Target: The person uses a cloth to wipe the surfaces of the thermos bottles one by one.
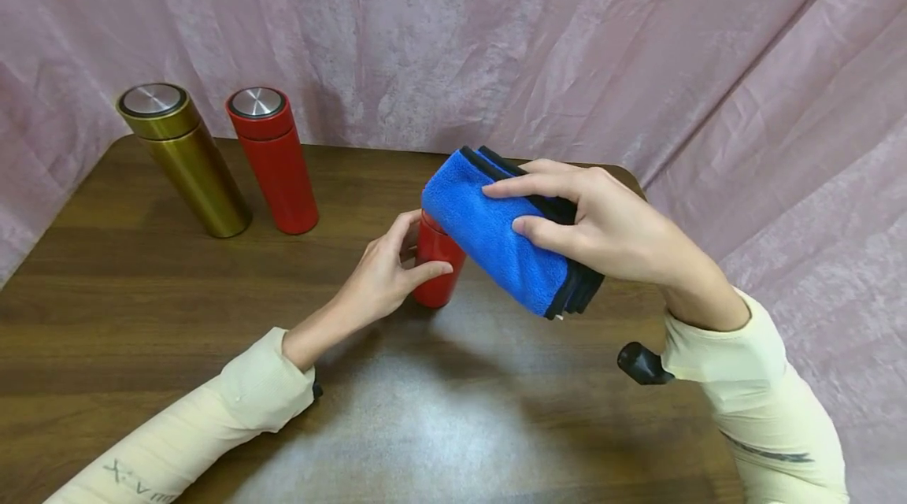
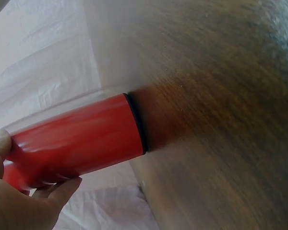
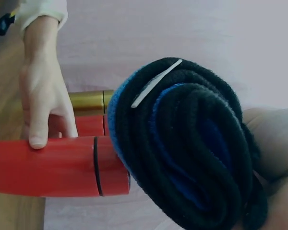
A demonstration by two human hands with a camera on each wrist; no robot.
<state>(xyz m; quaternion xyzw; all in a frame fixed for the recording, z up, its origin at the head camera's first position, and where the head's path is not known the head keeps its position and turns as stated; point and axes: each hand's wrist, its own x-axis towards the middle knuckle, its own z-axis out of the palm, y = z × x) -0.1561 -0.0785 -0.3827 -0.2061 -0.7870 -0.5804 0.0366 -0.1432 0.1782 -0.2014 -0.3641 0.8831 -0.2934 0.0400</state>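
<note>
Cloth sits pinched in right hand; left hand grips the red flask, probably best kept steadily upright

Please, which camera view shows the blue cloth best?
The head view: the blue cloth is seen from end to end, gripped by the right hand. The right wrist view shows mainly its black-edged, folded end, close up; the left wrist view does not show it.

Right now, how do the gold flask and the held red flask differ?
The gold flask is untouched; the left hand grips the held red flask. In the head view, the gold flask's silver-topped lid shows, while the blue cloth hides the held red flask's top. Both are cylindrical.
</note>
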